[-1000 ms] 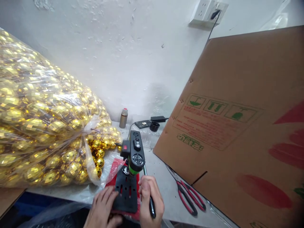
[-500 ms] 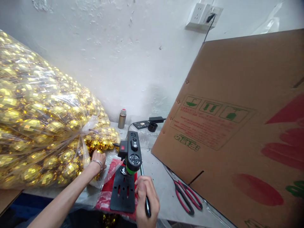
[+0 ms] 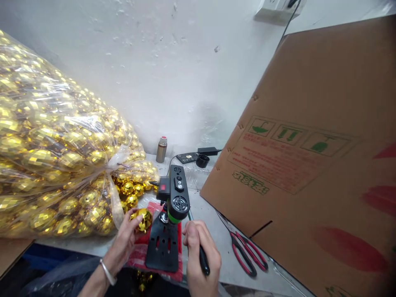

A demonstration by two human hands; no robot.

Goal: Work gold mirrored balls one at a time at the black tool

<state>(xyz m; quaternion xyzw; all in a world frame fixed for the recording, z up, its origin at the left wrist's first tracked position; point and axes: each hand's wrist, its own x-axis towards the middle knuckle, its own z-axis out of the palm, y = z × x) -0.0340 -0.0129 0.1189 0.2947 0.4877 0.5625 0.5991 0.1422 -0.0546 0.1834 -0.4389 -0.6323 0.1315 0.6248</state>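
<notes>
Filling the left of the frame, a clear plastic bag (image 3: 46,136) bulges with gold balls, and loose balls (image 3: 131,201) show beside its gathered neck. Just right of these, low and left of centre, the left hand (image 3: 123,237) grasps a single gold ball (image 3: 144,220) in its fingers. That round, shiny surface could slip if pinched unevenly, and the front edge of the counter (image 3: 213,231) is near enough for it to roll off. At lower centre stands a black press (image 3: 178,194) on a slotted plate (image 3: 163,253); fingers left under its head could be nipped if the lever moved. The right hand (image 3: 204,258) is wrapped around that black-handled lever (image 3: 202,260). Rightward, a narrow strip of open counter separates it from red-and-black-handled scissors (image 3: 247,252), whose handles could snag a wide swing, and a cardboard box (image 3: 297,123) walls off the right side.
</notes>
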